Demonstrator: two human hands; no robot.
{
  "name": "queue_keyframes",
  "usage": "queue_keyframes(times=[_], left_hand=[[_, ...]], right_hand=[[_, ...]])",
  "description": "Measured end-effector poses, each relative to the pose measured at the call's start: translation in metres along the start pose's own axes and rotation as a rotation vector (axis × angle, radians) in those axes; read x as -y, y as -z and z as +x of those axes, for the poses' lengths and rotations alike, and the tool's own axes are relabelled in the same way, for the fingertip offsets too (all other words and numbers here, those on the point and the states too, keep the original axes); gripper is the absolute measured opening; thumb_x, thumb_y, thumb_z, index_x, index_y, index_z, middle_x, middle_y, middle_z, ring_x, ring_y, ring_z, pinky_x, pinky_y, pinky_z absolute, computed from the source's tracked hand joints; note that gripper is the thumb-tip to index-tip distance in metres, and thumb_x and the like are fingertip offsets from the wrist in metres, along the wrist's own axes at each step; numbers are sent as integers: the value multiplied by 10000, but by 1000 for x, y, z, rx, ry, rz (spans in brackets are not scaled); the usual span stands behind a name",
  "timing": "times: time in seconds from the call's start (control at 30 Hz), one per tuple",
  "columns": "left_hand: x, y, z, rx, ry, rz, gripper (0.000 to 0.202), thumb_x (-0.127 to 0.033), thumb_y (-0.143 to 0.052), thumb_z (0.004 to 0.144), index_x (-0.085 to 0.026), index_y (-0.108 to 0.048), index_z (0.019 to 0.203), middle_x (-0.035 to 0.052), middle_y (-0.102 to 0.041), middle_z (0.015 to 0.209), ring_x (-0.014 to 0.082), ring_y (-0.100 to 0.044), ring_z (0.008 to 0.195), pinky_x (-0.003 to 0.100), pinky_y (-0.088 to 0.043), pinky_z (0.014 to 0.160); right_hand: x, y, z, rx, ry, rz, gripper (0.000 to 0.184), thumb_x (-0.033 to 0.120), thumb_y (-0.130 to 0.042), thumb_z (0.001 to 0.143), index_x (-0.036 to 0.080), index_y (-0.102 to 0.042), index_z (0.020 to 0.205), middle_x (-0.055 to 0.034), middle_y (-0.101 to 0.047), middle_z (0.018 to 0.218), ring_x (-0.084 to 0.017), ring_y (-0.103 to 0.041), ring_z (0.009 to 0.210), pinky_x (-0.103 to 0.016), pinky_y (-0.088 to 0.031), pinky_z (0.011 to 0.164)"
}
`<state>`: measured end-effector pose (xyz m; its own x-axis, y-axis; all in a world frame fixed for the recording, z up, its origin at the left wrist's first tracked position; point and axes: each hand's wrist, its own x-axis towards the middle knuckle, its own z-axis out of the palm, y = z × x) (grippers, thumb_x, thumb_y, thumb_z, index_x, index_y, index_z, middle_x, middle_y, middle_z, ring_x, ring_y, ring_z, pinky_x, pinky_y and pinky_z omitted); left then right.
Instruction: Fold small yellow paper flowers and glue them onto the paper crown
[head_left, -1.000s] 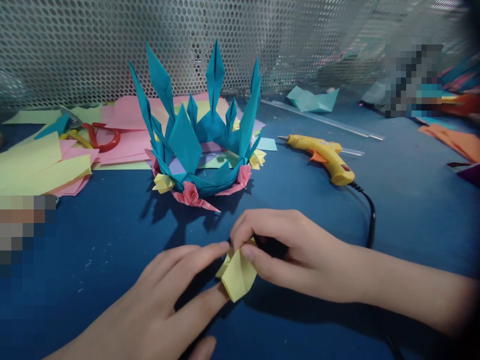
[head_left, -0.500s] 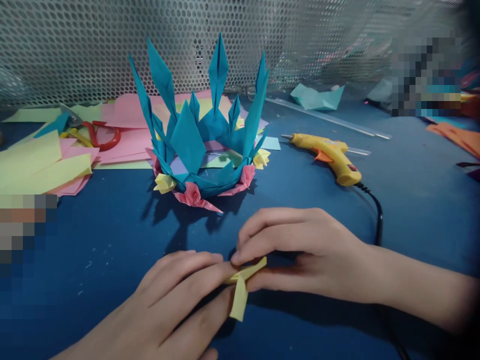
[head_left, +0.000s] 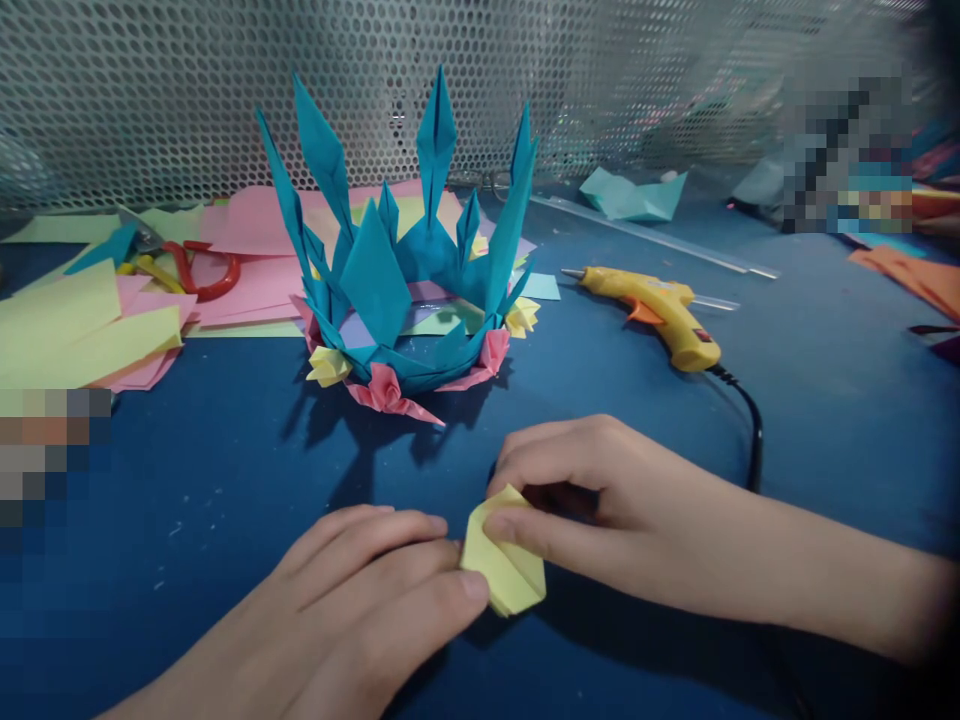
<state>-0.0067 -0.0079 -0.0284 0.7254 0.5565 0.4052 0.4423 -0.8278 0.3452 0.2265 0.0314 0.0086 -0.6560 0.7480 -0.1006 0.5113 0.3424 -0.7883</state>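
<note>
A small folded piece of yellow paper [head_left: 510,575] is between my hands, low in the middle of the view, its broad face toward me. My right hand [head_left: 600,510] pinches it from the right, thumb flat on its face and the other fingers behind. From the left, my left hand [head_left: 375,600] grips its lower left edge, the thumb tip on the near side and fingers partly hidden behind it. Beyond both hands stands a blue folded-paper crown [head_left: 375,280] with tall points. Pink paper figures [head_left: 386,390] and yellow paper flowers [head_left: 328,366] sit round its base.
Right of the crown lies a yellow glue gun [head_left: 652,310], its black cord [head_left: 757,430] running behind my right forearm. Clear glue sticks [head_left: 660,235] lie farther back. Paper sheets [head_left: 67,320] and red-handled scissors [head_left: 214,270] are at the left. A perforated metal panel [head_left: 225,100] stands behind.
The yellow paper has turned from edge-on, with a flap hanging down, to its flat face toward me. My right thumb has moved onto that face; the crown stays put.
</note>
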Motion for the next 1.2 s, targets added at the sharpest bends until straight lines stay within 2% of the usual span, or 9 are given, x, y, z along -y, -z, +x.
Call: queue_keyframes(times=[0.17, 0.27, 0.33, 0.43, 0.5, 0.67, 0.77, 0.97, 1.2], left_hand=[[-5, 0, 0, 45, 100, 41, 343, -207, -369, 950, -282, -505, 1256, -38, -659, 1149, 157, -529, 1151, 280, -377, 1016], [-7, 0, -2, 91, 131, 145, 323, -328, -388, 953, -303, -548, 1232, -1, -631, 1156, 200, -521, 1139, 328, -406, 980], [-5, -1, -3, 86, 83, 188, 333, -347, -382, 953, -279, -568, 1221, -6, -621, 1208, 201, -496, 1162, 330, -353, 1035], [0, -5, -4, 65, -64, 212, 358, -246, -343, 963, -212, -569, 1239, -41, -600, 1300, 168, -449, 1221, 298, -168, 1146], [2, -6, -4, 71, -120, 222, 376, -199, -330, 961, -199, -567, 1252, -41, -592, 1324, 152, -441, 1246, 300, -122, 1165], [2, -7, -4, 97, -112, 209, 378, -191, -337, 965, -226, -563, 1265, -60, -602, 1313, 132, -468, 1236, 304, -128, 1173], [2, -7, -5, 101, -109, 192, 363, -212, -336, 974, -218, -567, 1255, -58, -609, 1302, 128, -465, 1239, 301, -112, 1178], [2, -9, -6, 88, -60, 201, 359, -214, -338, 965, -248, -582, 1225, -30, -638, 1237, 130, -495, 1211, 308, -134, 1164], [2, -10, -9, 103, -76, 216, 376, -248, -308, 974, -248, -537, 1273, -20, -574, 1343, 152, -424, 1277, 337, -123, 1157]], right_hand=[[-2, -11, -1, -141, 66, -205, 194, 157, -583, 847, 127, -603, 656, 12, -527, 658, -55, -466, 547, -157, -374, 510], [-2, -14, -1, -212, 58, -234, 83, 125, -633, 804, 130, -625, 722, 16, -538, 690, -47, -473, 553, -137, -379, 512], [-1, -14, -2, -261, 30, -249, 48, 125, -677, 779, 139, -635, 760, 29, -533, 672, -45, -465, 538, -129, -370, 490], [0, -12, -3, -285, -6, -232, 67, 148, -705, 773, 153, -642, 748, 40, -542, 646, -36, -452, 497, -122, -363, 460], [0, -10, -4, -278, -14, -198, 56, 125, -678, 789, 167, -663, 755, 37, -584, 664, -32, -485, 502, -115, -383, 475], [-4, -5, -4, -237, -20, -150, 109, 94, -641, 794, 182, -705, 784, 22, -655, 695, -49, -569, 540, -127, -436, 507], [-9, -2, -4, -195, 120, -145, 119, 117, -590, 853, 168, -698, 846, -14, -678, 788, -74, -622, 645, -147, -486, 590], [-10, 11, -7, 41, 417, -503, 305, 89, -360, 974, 137, -659, 942, -72, -658, 946, -150, -593, 818, -260, -478, 749], [-4, 10, -5, 46, 489, -661, 456, 87, -264, 991, 113, -677, 800, -63, -626, 785, -154, -507, 669, -284, -423, 644]])
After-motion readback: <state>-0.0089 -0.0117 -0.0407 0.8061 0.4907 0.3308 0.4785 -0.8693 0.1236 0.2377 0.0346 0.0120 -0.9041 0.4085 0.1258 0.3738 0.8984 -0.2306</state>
